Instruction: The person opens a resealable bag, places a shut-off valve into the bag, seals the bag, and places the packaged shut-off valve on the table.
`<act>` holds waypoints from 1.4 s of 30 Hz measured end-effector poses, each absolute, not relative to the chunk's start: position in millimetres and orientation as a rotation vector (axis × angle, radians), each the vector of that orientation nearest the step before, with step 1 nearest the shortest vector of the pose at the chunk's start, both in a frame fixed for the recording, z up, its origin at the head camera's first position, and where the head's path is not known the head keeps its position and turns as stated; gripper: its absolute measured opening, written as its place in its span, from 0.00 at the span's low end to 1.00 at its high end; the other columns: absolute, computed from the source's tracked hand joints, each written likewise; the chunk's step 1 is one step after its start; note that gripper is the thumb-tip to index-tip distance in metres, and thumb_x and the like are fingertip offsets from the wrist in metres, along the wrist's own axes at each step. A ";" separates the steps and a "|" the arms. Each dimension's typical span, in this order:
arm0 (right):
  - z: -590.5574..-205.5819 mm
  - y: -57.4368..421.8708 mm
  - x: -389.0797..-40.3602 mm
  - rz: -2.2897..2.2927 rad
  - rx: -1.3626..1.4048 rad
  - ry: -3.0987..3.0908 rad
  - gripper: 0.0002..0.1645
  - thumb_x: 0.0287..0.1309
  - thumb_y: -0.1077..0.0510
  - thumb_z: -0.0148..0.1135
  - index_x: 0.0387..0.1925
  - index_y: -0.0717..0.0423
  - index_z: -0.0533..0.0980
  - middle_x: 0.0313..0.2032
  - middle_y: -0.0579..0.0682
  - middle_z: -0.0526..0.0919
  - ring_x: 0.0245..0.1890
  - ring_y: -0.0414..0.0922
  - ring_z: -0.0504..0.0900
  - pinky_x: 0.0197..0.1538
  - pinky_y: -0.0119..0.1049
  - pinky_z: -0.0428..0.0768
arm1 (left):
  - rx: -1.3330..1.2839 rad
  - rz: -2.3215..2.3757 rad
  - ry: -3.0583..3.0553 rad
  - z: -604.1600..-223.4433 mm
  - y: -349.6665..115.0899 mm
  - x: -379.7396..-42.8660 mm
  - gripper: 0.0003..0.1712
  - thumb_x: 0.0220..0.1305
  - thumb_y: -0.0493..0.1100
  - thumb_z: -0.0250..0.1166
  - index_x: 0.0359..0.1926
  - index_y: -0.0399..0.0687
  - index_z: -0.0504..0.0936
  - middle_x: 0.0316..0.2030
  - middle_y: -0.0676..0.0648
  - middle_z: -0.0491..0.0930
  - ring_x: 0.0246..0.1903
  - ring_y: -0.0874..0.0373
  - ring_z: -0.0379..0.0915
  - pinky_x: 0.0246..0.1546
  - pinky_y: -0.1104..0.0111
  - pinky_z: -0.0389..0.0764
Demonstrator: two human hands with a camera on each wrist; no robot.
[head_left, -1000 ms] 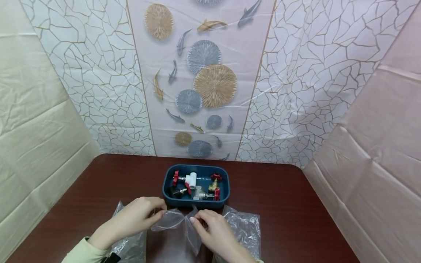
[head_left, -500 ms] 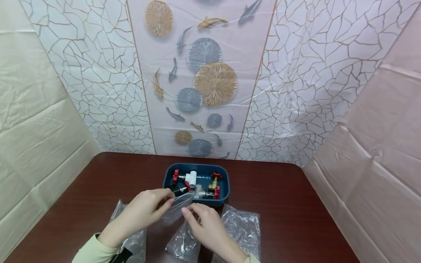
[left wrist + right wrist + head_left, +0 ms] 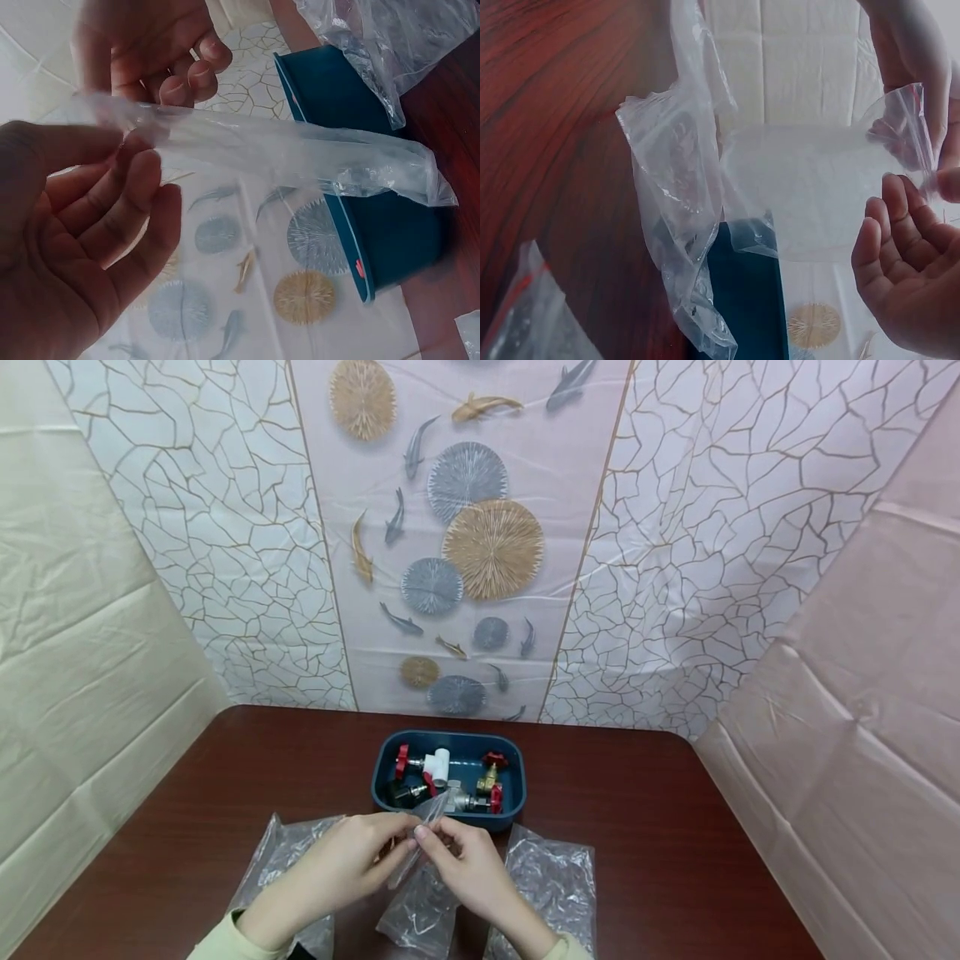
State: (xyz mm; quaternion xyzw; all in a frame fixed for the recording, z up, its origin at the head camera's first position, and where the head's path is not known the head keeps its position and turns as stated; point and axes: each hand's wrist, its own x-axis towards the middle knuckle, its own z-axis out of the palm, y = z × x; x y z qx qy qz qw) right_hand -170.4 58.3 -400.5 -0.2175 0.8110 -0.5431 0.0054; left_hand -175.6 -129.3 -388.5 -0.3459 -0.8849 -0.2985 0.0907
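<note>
A clear plastic bag (image 3: 300, 154) is stretched between my two hands, close in front of the blue tray (image 3: 467, 768). My left hand (image 3: 348, 860) pinches its edge between thumb and forefinger. Right beside it, my right hand (image 3: 474, 868) pinches the same edge, with the fingertips of both hands nearly meeting. In the right wrist view the bag hangs flat and thin from the fingers, nothing visible inside it. Inside the tray lie a white valve (image 3: 440, 767) with a red handle, a brass valve (image 3: 489, 777), a silvery valve (image 3: 459, 797) and a black-bodied fitting (image 3: 405, 795).
More clear bags lie on the dark red-brown table (image 3: 637, 827): a left bag (image 3: 281, 852), a right bag (image 3: 555, 877) and a crumpled middle bag (image 3: 420, 910) below the hands. A red stripe marks one bag (image 3: 529, 307) in the right wrist view. Patterned cloth hangs behind.
Both hands have come together from a wider spacing, the left moving right. The bag's mouth, spread wide one second ago, is now narrow between the fingers.
</note>
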 end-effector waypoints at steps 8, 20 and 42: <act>-413.3 58.8 -177.0 -1.704 -0.713 2.510 0.14 0.66 0.50 0.52 0.36 0.51 0.81 0.26 0.41 0.81 0.23 0.36 0.77 0.25 0.30 0.74 | -0.939 -0.896 -2.704 -388.9 -127.7 -171.8 0.11 0.58 0.40 0.64 0.44 0.53 0.80 0.20 0.65 0.70 0.15 0.72 0.63 0.15 0.75 0.68; -431.3 60.9 -183.8 -1.646 -0.745 2.674 0.13 0.63 0.48 0.54 0.28 0.44 0.80 0.15 0.37 0.73 0.11 0.32 0.67 0.14 0.29 0.65 | -0.689 -0.708 -2.546 -389.7 -130.6 -171.8 0.13 0.50 0.35 0.63 0.39 0.49 0.83 0.21 0.64 0.68 0.14 0.73 0.57 0.13 0.77 0.63; -435.8 65.1 -183.7 -1.513 -0.715 2.864 0.22 0.60 0.51 0.56 0.11 0.42 0.69 0.08 0.33 0.61 0.10 0.32 0.60 0.15 0.28 0.59 | -0.569 -0.576 -2.345 -372.7 -163.1 -159.5 0.07 0.50 0.38 0.64 0.31 0.56 0.83 0.22 0.66 0.70 0.20 0.71 0.62 0.18 0.77 0.67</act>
